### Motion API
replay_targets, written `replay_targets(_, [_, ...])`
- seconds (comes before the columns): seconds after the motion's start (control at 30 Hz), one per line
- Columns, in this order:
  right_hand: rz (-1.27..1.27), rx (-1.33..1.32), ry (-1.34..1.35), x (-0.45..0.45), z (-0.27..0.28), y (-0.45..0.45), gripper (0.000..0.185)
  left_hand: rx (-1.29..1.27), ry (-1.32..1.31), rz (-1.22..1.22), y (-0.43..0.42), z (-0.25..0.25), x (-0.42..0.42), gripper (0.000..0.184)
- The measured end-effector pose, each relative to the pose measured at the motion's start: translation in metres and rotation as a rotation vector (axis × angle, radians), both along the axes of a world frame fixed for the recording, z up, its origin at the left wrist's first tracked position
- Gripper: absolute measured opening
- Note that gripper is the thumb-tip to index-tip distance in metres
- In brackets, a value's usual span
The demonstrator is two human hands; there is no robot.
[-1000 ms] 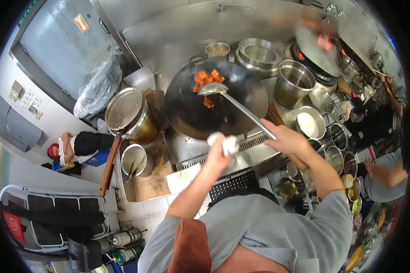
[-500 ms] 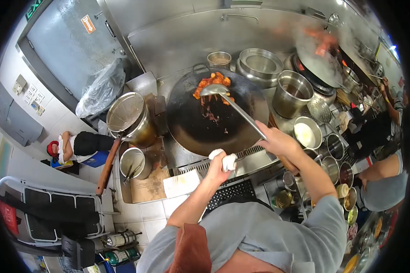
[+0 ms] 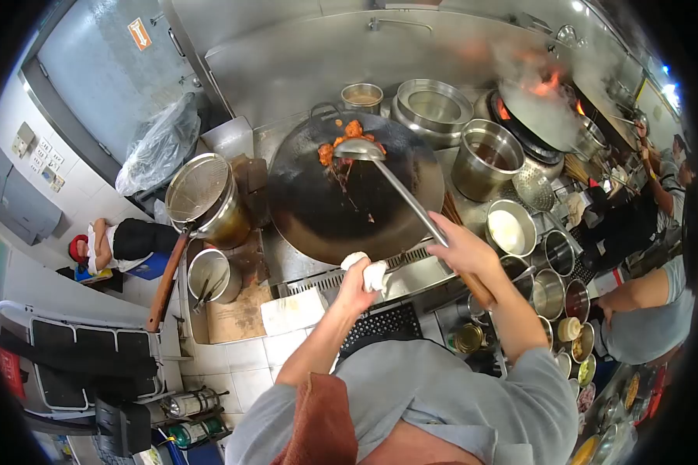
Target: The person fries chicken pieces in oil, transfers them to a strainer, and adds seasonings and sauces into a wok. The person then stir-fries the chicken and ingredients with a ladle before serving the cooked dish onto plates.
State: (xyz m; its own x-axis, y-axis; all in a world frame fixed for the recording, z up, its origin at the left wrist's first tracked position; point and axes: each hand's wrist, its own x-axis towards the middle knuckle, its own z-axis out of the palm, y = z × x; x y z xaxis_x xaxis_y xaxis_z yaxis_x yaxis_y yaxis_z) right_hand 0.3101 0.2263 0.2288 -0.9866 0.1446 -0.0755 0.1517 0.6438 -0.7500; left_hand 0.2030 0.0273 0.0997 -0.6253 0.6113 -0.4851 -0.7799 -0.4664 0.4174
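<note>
My right hand (image 3: pixel 467 246) is closed around the long handle of a steel ladle (image 3: pixel 359 149), whose bowl rests over the food at the far side of a large dark wok (image 3: pixel 318 213). Glossy orange-red chunks of food (image 3: pixel 354 129) lie around and behind the ladle bowl, partly covered by it. Streaks of sauce run down the wok from there. In my left hand (image 3: pixel 354 291) is a bunched white cloth (image 3: pixel 374 276), at the wok's near rim. Whether the cloth grips the rim or a handle cannot be made out.
Left of the wok, a wire strainer (image 3: pixel 198 187) lies across a pot (image 3: pixel 229 223); a smaller pot (image 3: pixel 212 277) holds utensils. Steel pots (image 3: pixel 487 159) and a bowl of white contents (image 3: pixel 512 229) stand right. Beyond, another wok (image 3: pixel 541 118) steams near flames. People work at far right.
The food has shifted within the wok, with less of it showing around the ladle bowl. Both hands keep their holds. The whole view has moved slightly.
</note>
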Motion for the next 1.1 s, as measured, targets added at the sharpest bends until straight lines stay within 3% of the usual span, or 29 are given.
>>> replay_targets(0.03, [0.011, -0.002, -0.008, 0.010, 0.006, -0.004, 0.068, -0.002, -0.008, 0.011, -0.002, 0.008, -0.008, 0.017])
replay_targets(0.1, [-0.157, -0.480, -0.053, 0.031, 0.010, -0.014, 0.065, 0.061, -0.081, 0.079, -0.015, 0.023, -0.036, 0.021])
replay_targets(0.17, [-0.208, -0.662, -0.022, 0.038, 0.008, -0.021, 0.064, -0.024, -0.081, 0.055, -0.019, 0.045, -0.056, 0.029])
replay_targets(0.37, [-0.219, -0.904, 0.031, 0.044, 0.046, -0.019, 0.058, 0.099, -0.142, 0.027, -0.030, 0.078, -0.053, 0.027])
replay_targets(0.43, [-0.212, -0.960, 0.028, 0.045, 0.057, -0.014, 0.057, 0.025, 0.058, -0.075, -0.037, 0.084, -0.045, 0.014])
replay_targets(0.47, [-0.205, -0.952, 0.038, 0.043, 0.057, -0.012, 0.048, 0.030, 0.117, -0.072, -0.036, 0.075, -0.039, 0.012])
replay_targets(0.5, [-0.201, -0.955, 0.047, 0.038, 0.055, -0.013, 0.048, -0.027, 0.180, 0.033, -0.026, 0.060, -0.027, 0.019])
replay_targets(0.57, [-0.301, -1.019, -0.006, 0.022, 0.044, -0.022, 0.030, -0.274, 0.507, 0.086, -0.015, 0.025, -0.012, 0.019])
replay_targets(0.6, [-0.401, -1.061, -0.029, 0.013, 0.035, -0.034, 0.016, -0.347, 0.566, 0.106, -0.009, -0.002, -0.009, 0.022])
replay_targets(0.63, [-0.358, -1.144, -0.042, 0.005, 0.030, -0.042, 0.014, -0.418, 0.627, 0.122, -0.003, -0.018, -0.010, 0.026])
replay_targets(0.73, [-0.157, -1.734, -0.142, -0.006, 0.039, -0.073, 0.010, -0.410, 0.518, 0.134, -0.004, 0.025, -0.004, 0.019])
replay_targets(0.8, [-0.022, -2.019, -0.291, -0.013, 0.039, -0.079, 0.021, -0.320, 0.453, 0.145, -0.007, 0.023, -0.020, 0.013])
replay_targets(0.9, [-0.297, -2.335, -0.332, -0.020, 0.037, -0.082, 0.020, -0.138, 0.159, 0.029, -0.015, 0.007, -0.042, 0.006])
replay_targets(0.97, [-0.325, -2.308, -0.280, -0.009, 0.036, -0.080, 0.017, -0.074, 0.010, 0.041, -0.015, 0.019, -0.029, 0.005])
replay_targets(1.0, [-0.343, -2.149, -0.228, -0.009, 0.027, -0.077, 0.016, 0.048, 0.030, 0.060, -0.015, -0.001, -0.032, 0.006])
replay_targets(1.03, [-0.315, -2.011, -0.112, -0.005, 0.015, -0.076, 0.013, 0.118, 0.008, -0.020, -0.017, -0.015, -0.040, 0.014])
replay_targets(1.07, [-0.276, -1.660, 0.124, 0.010, 0.018, -0.079, 0.017, 0.183, -0.012, -0.104, -0.017, -0.029, -0.048, 0.023])
replay_targets(1.1, [-0.071, -1.647, 0.302, 0.015, -0.005, -0.075, 0.029, 0.203, -0.024, -0.149, -0.013, 0.005, -0.036, 0.031])
